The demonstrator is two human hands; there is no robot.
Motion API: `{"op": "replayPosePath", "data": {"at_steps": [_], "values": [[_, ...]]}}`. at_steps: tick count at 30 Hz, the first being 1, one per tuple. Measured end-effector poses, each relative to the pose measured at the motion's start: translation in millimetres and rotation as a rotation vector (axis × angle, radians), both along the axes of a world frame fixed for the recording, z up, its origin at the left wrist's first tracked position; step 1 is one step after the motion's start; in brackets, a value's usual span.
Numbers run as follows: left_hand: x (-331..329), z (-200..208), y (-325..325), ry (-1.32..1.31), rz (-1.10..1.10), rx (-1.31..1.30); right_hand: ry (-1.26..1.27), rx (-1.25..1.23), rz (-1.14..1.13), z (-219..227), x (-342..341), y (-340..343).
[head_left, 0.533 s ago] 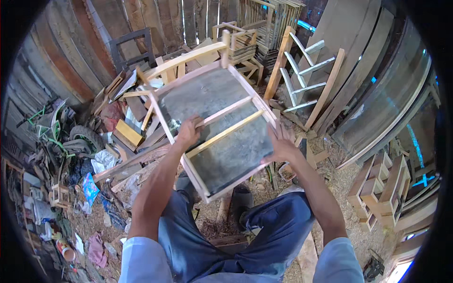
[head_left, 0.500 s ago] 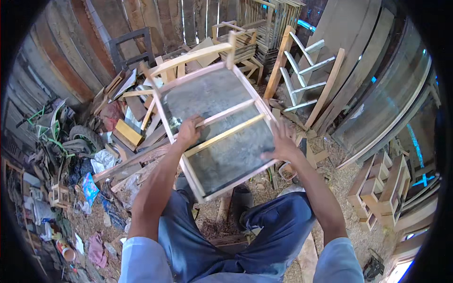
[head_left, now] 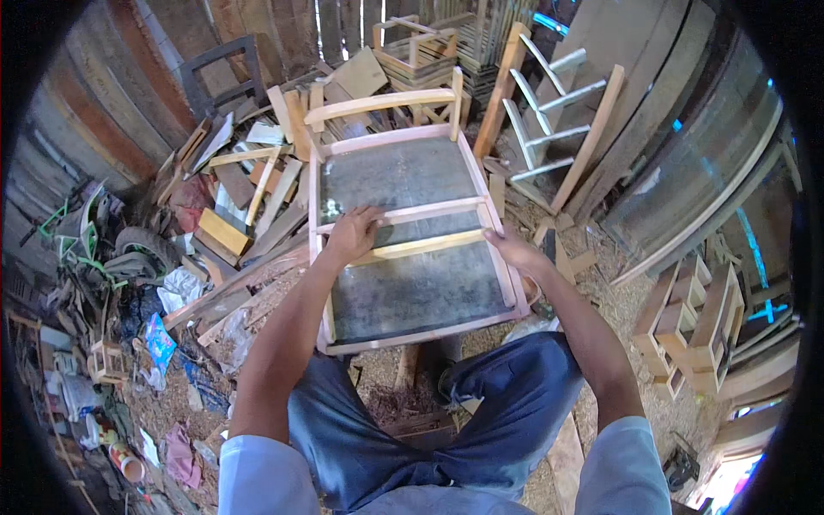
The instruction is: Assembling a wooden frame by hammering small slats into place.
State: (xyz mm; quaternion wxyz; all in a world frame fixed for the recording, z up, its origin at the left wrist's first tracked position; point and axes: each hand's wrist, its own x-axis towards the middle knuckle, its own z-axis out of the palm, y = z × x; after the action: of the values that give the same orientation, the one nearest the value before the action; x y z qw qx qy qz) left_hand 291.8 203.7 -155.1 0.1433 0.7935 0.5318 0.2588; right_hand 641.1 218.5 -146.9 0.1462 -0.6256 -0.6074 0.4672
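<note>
In front of my knees lies a pale wooden frame [head_left: 416,209] with two crossbars and a curved rail [head_left: 382,105] between two short posts at its far end. Beneath or within it is a dark grey, worn flat surface [head_left: 421,300]; I cannot tell whether the two are joined. My left hand [head_left: 354,233] is closed over the left side, its fingers curled at the end of the farther crossbar. At the right side rail, my right hand [head_left: 515,251] grips beside the end of the yellowish crossbar [head_left: 421,248], its thumb side toward the frame.
Scrap boards [head_left: 249,184] pile up beyond the frame to the left, near a small motorbike [head_left: 103,240]. A rack with white slats [head_left: 549,120] leans at the far right. Small wooden shelf units [head_left: 695,330] stand at right. Shavings and litter cover the floor.
The frame has turned clockwise, its near edge now closer to level, and its far end has shifted right. My right hand, spread before, has closed at the right rail.
</note>
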Motion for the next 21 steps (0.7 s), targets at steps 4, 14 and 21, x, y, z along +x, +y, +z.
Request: {"op": "replayPosePath", "data": {"at_steps": [4, 14, 21], "values": [[18.7, -12.8, -28.5, 0.14, 0.086, 0.135, 0.436, -0.434, -0.103, 23.5, -4.1, -3.8], [25.2, -3.5, -28.1, 0.331, 0.157, -0.013, 0.592, -0.519, -0.185, 14.7, -3.1, 2.3], [-39.1, -6.7, -39.8, 0.126, 0.794, -0.271, 0.586, -0.462, -0.175, -6.6, 10.5, 11.0]]}}
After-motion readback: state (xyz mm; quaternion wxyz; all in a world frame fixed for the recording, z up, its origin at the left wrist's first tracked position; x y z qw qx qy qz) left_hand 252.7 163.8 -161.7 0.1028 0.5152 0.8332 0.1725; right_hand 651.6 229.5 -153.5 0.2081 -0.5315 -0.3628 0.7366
